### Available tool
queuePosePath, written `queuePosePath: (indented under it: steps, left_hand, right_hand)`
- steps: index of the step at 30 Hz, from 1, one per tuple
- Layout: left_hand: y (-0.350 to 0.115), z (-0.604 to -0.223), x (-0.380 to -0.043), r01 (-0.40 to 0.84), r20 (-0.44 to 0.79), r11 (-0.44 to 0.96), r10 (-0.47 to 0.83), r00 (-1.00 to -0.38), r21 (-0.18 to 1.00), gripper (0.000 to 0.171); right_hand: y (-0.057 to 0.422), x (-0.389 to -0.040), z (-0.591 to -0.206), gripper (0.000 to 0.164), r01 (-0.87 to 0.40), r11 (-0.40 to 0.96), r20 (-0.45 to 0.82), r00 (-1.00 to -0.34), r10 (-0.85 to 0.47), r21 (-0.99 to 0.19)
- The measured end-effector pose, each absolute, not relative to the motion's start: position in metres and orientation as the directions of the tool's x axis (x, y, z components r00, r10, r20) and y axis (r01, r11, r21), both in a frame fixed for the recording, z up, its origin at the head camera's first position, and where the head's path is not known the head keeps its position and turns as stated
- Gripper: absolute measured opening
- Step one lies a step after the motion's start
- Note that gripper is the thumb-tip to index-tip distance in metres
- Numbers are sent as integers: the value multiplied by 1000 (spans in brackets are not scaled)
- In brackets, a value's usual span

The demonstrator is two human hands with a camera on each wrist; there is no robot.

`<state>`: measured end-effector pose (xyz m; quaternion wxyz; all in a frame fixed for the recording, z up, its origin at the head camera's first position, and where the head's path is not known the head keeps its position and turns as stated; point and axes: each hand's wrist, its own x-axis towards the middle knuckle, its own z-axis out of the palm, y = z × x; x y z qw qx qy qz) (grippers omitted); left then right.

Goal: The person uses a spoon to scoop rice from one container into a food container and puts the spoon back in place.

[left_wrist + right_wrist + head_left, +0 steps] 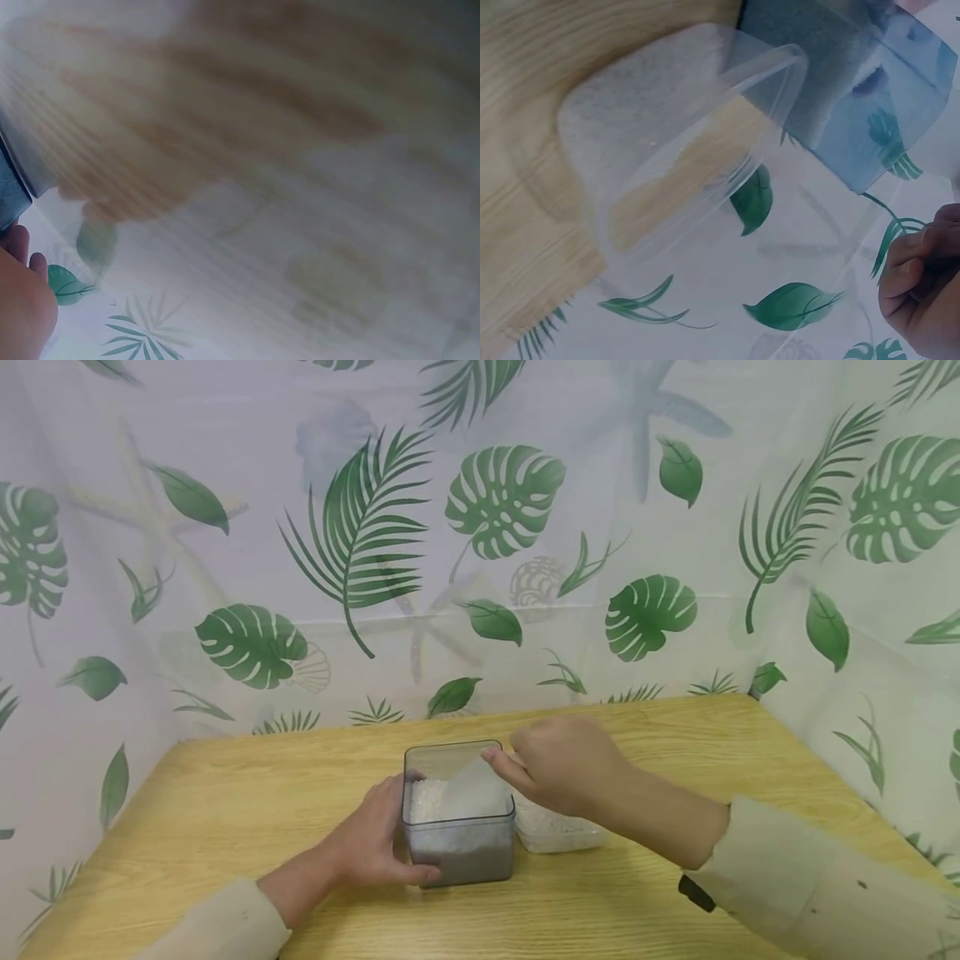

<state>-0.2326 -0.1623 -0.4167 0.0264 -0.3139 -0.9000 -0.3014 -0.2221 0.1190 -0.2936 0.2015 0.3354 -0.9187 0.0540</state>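
Observation:
A smoky grey see-through square container (468, 852) stands on the table, holding white grains (429, 797) that look like rice. My left hand (367, 839) grips its left side, thumb along the front and fingers round the back. In the left wrist view, part of the left hand (26, 307) shows below a corner of the container (11, 187). My right hand (566, 764) is above the container's right rim, curled round a whitish translucent scoop (476, 789). The scoop's blade reaches down into the container over the grains; its handle is hidden in the fist (922, 285).
A low clear plastic box (562, 839) with white grains sits against the grey container's right side, partly under my right forearm. In the right wrist view this box (637, 112) also shows. Behind the wooden table (300, 777) hangs a leaf-printed curtain (405, 660).

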Motion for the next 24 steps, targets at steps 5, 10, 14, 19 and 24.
queuePosePath:
  steps: [5, 10, 14, 19, 24]
  left_hand:
    - [-161, -417, -233, 567, 232, 597, 544, -806, 568, 106]
    - [-161, -416, -231, 553, 213, 601, 542, -813, 577, 111]
    - [-160, -415, -230, 555, 212, 605, 544, -812, 572, 112]
    - [-160, -416, -230, 566, 228, 601, 545, -807, 565, 106]
    - [-160, -416, -231, 556, 217, 591, 546, -809, 584, 104]
  right_hand:
    - [107, -225, -293, 55, -635, 770, 349, -710, -612, 58]
    - [101, -225, -294, 56, -631, 775, 224, -751, -621, 32]
    - [100, -224, -297, 56, -644, 764, 132, -755, -642, 32]
    - [106, -222, -300, 47, -692, 720, 110, -713, -692, 47]
    - [118, -227, -303, 30, -793, 607, 121, -599, -791, 44]
